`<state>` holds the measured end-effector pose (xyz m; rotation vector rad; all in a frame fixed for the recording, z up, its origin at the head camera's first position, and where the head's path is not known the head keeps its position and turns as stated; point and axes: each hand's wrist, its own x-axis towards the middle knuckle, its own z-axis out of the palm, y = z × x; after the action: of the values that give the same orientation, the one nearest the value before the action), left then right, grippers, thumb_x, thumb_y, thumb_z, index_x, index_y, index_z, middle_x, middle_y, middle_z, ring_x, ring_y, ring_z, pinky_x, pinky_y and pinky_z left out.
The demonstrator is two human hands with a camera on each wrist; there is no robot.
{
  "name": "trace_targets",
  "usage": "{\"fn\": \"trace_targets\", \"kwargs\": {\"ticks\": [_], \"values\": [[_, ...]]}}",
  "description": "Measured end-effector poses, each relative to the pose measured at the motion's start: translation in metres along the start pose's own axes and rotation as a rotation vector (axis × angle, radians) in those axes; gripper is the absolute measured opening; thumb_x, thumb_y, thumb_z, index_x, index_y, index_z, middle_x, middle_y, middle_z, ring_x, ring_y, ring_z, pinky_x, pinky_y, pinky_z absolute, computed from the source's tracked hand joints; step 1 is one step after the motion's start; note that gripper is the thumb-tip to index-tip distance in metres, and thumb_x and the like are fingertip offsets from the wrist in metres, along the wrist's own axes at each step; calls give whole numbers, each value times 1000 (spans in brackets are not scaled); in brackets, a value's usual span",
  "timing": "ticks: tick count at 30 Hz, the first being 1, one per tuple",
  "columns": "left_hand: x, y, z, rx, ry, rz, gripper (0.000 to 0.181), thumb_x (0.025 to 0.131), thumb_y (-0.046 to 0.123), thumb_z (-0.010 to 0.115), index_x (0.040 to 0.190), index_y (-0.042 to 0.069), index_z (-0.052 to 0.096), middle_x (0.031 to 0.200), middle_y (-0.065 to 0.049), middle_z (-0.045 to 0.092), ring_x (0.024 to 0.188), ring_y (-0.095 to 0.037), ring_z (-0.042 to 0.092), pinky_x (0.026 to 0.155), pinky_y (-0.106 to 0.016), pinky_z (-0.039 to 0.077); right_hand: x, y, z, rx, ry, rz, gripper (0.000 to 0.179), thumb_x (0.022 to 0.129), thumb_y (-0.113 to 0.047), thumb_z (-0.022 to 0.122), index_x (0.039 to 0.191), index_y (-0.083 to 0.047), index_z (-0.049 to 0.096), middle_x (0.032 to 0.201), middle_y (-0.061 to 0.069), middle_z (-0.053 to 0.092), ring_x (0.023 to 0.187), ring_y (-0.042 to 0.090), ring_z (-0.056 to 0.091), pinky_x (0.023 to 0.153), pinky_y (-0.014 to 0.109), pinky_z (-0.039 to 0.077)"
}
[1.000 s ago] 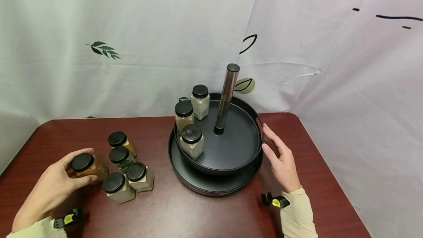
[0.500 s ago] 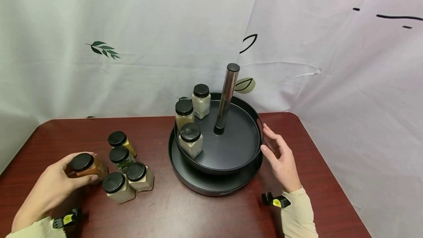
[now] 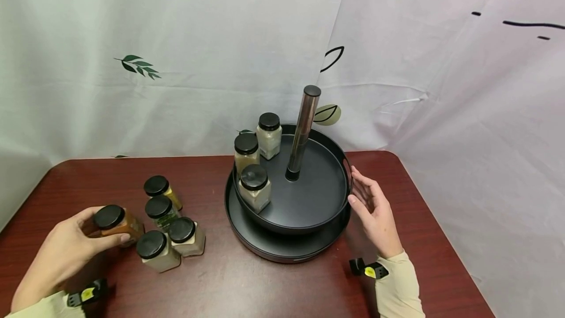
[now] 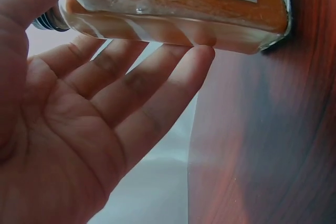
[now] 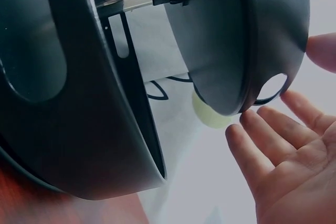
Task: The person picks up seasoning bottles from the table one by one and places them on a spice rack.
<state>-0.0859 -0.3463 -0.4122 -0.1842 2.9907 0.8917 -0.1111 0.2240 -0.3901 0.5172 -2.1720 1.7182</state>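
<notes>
My left hand (image 3: 66, 249) has its thumb and fingers on opposite sides of an orange-brown spice jar (image 3: 121, 225) with a black lid, at the table's left. In the left wrist view, fingertips (image 4: 202, 53) meet the side of this glass jar (image 4: 247, 11), which bears a barcode label. My right hand (image 3: 375, 215) is at the right side of a black two-tier turntable. In the right wrist view, its thumb (image 5: 323, 51) touches the upper tray's wall (image 5: 278, 19), with fairly straight fingers by the oval handle hole. Three spice jars (image 3: 258, 195) stand along the upper tray's left side.
Several more black-lidded spice jars (image 3: 159, 254) stand close together just right of my left hand. A metal post (image 3: 303, 126) rises from the upper tray, and the wider lower tray (image 3: 282, 249) sits on the table (image 3: 212, 288). A pale curtain (image 3: 198, 87) hangs behind.
The upper tray has turned slightly clockwise, carrying its three jars with it. My left hand's fingers have drawn back a little to the left around the orange-brown spice jar, which stays in place.
</notes>
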Motion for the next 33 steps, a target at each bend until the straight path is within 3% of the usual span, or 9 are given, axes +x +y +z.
{"fn": "trace_targets", "kwargs": {"ticks": [4,8,11,15,21,27,33], "values": [[-1,2,-1,-17,17,-5,84,77,46,87,134,-6,53,104,-25,70,90,-43,66,70,-58,48,1,0,0,-22,0,9,54,99,8,55,150,-2,44,154,18,43,139,17,46,109,24,40],[-4,5,-2,-30,46,0,81,76,46,87,133,-2,55,104,-22,71,80,-14,64,67,-48,50,2,1,-1,-43,-2,23,56,99,6,56,152,-7,44,154,15,43,137,18,48,108,23,40],[-5,7,-3,-35,64,-7,81,76,46,87,133,-1,55,106,-23,70,76,0,57,63,-40,50,2,1,-1,-46,-8,30,56,100,5,56,153,-8,43,155,14,43,137,20,49,108,24,41],[-7,9,-5,-45,88,-25,81,77,45,87,134,-2,54,109,-27,68,75,1,56,61,-37,49,1,1,-1,-49,-14,37,57,100,4,55,153,-10,42,155,13,42,137,23,49,108,23,41],[-11,15,-7,-48,128,-17,81,78,44,87,135,-3,55,110,-27,69,70,18,47,54,-18,41,1,1,-1,-47,-20,43,57,100,4,56,153,-9,42,157,10,41,137,22,49,108,23,41],[-17,26,-14,-74,196,6,76,78,37,88,133,-3,57,109,-30,69,69,22,46,54,-13,40,0,2,-1,-36,-21,38,57,99,5,56,153,-8,42,157,11,40,138,22,48,108,24,41],[-22,36,-18,-83,245,-13,74,75,42,89,131,4,60,104,-24,71,69,21,48,53,-15,40,0,2,-2,-41,-21,28,57,99,6,56,153,-8,43,157,12,40,138,18,48,108,24,41]]}}
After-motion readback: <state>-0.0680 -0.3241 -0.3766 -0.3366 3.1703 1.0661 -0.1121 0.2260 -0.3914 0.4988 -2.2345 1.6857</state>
